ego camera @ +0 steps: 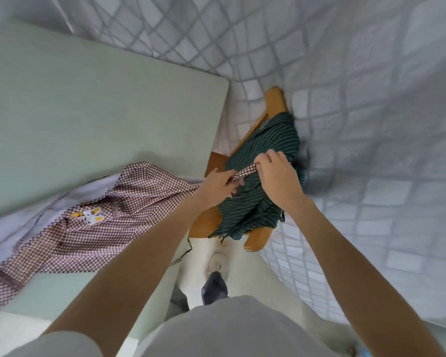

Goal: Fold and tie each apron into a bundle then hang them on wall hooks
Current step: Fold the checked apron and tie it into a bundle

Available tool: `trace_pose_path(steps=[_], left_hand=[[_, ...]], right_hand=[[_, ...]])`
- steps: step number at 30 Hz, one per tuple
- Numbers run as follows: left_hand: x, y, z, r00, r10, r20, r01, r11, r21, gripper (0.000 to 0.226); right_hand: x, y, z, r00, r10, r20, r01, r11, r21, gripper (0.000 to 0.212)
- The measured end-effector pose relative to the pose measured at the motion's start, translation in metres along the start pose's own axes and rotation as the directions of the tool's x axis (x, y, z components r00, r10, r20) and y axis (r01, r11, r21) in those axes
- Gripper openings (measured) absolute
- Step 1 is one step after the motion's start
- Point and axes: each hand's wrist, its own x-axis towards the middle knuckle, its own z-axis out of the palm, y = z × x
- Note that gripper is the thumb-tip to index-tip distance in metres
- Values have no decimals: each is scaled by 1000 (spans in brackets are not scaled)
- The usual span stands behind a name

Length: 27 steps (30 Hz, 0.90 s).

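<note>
A maroon-and-white checked apron (108,228) with a small animal patch lies spread over the near edge of the pale green table (88,104). Its strap stretches to the right, off the table. My left hand (218,184) grips the strap where it leaves the apron, and my right hand (276,173) pinches the strap's end a little further right. Both hands hover above a dark green striped apron (263,181) that lies crumpled on a wooden chair (276,99).
A white cloth (18,215) lies under the checked apron at the table's left. The wooden chair stands between the table's right edge and a grey tiled wall (371,99). My legs and a shoe (218,261) are below on the pale floor.
</note>
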Motion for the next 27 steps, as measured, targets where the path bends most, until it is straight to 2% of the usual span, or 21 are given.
trace_pose_path(steps=[2,4,6,8,10,12,14,16,21,25,27], left_hand=[[-5,16,-17,997,-19,-72,1,971,-238,13],[-12,36,-37,997,-6,-78,-20,944,-329,15],[-17,55,-50,998,57,-19,-60,918,-392,13],[-17,69,-52,994,96,43,-78,948,-309,14],[-11,80,-44,988,152,36,-149,986,-79,21],[-4,87,-31,983,186,0,-185,982,44,25],[3,88,-17,983,178,-35,-175,982,72,27],[5,85,-5,983,178,-56,-172,981,95,27],[-2,73,21,977,203,63,-211,960,184,25],[-7,69,31,982,189,4,-187,963,194,25],[-9,68,32,983,182,12,-181,963,200,25]], right_hand=[[-9,18,-4,1000,-21,-7,21,996,91,15],[-17,38,-3,999,-3,50,-3,991,132,24],[-22,57,-1,999,41,24,-44,981,190,18],[-27,73,-7,984,177,10,-172,942,289,12],[-36,92,-15,946,317,67,-320,879,354,11],[-52,107,-24,926,365,100,-378,877,296,11],[-74,116,-32,926,370,70,-375,895,243,12],[-100,121,-35,934,351,61,-354,897,264,13],[-156,116,5,894,353,275,-413,888,203,17],[-179,101,19,880,402,255,-469,821,326,24],[-185,101,21,832,462,307,-544,789,287,27]])
